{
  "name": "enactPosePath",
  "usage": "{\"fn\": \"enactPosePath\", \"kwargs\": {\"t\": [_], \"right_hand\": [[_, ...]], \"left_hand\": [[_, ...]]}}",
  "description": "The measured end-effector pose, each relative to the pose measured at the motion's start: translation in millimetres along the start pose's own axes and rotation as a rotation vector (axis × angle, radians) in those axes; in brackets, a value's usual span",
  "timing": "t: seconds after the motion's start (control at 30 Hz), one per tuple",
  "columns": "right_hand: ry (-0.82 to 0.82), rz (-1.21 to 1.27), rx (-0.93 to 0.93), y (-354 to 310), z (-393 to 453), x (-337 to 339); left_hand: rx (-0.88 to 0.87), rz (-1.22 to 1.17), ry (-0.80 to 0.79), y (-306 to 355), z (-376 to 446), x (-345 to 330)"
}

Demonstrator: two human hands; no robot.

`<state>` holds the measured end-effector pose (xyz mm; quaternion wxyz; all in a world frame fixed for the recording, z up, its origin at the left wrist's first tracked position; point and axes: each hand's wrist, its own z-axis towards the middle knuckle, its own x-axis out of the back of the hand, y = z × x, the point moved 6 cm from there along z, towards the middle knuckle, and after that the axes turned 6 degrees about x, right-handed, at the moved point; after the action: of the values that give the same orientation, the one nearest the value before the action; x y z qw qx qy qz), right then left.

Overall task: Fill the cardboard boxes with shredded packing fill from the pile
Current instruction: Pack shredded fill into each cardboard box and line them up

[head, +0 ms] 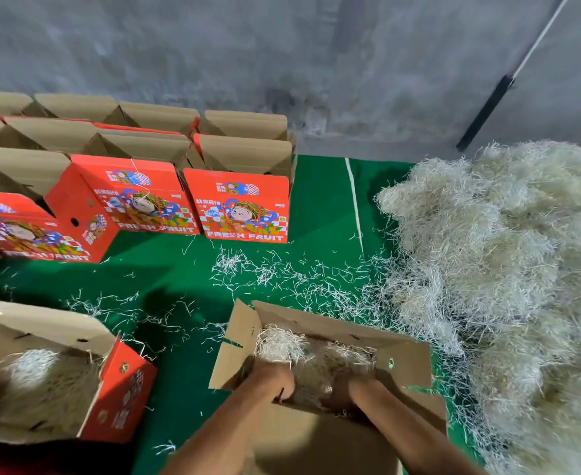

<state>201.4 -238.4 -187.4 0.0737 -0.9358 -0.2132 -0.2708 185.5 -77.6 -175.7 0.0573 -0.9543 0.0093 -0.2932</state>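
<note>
Both hands are down inside the open brown cardboard box (320,351) nearest the camera, the left hand (275,380) and right hand (345,389) sunk in the pale shredded fill (316,358), so I cannot tell their finger posture. The big heap of straw-coloured shredded packing fill (508,269) lies to the right, nearer the right hand. Farther left stand rows of red printed fruit boxes (237,204) on green floor covering (320,207).

Both forearms extended downward, left hand (277,380) and right hand (345,394) side by side, fingers hidden.
</note>
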Motion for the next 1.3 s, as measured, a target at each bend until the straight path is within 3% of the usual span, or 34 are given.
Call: {"fn": "enactPosePath", "kwargs": {"t": [0.1, 0.2, 0.27, 0.4, 0.47, 0.57, 0.67, 0.73, 0.8, 0.97, 1.03, 1.1, 1.17, 1.23, 1.3], "right_hand": [[0.041, 0.031, -0.014, -2, -7, 11], [0.179, 0.033, 0.013, -12, -14, 32], [0.287, 0.097, 0.114, -32, -14, 39], [0.084, 0.293, 0.325, -78, -6, 12], [0.070, 0.291, 0.303, -72, -4, 8], [0.120, 0.251, 0.219, -43, -7, 18], [0.285, 0.319, 0.135, -11, -17, 39], [0.378, 0.330, -0.011, 11, -21, 38], [0.358, 0.203, -0.118, 22, -24, 26], [0.303, 0.251, -0.003, 12, -28, 40], [0.296, 0.330, 0.039, 10, -28, 49], [0.318, 0.356, 0.095, 2, -29, 50], [0.238, 0.309, 0.122, -11, -27, 39], [0.070, 0.208, 0.143, -24, -29, 21], [0.014, 0.175, 0.147, -24, -25, 12]], "left_hand": [[0.013, -0.059, 0.031, -5, -7, 9], [0.038, -0.179, 0.255, -9, -17, 21], [0.057, -0.310, 0.319, -11, -25, 21], [0.040, -0.358, 0.106, -18, -40, 4], [0.031, -0.383, 0.049, -23, -44, -4], [0.029, -0.487, 0.104, -26, -46, 0], [0.018, -0.565, 0.214, -26, -44, 13], [0.042, -0.522, 0.201, -24, -47, 15], [0.042, -0.451, 0.141, -18, -48, 13], [-0.041, -0.347, -0.005, -7, -49, 12], [0.008, -0.344, 0.054, -9, -44, 9], [0.047, -0.351, 0.209, -11, -42, 12], [0.109, -0.370, 0.334, -17, -40, 18], [0.098, -0.327, 0.275, -17, -36, 12], [0.056, -0.300, 0.157, -16, -32, 3]]}}
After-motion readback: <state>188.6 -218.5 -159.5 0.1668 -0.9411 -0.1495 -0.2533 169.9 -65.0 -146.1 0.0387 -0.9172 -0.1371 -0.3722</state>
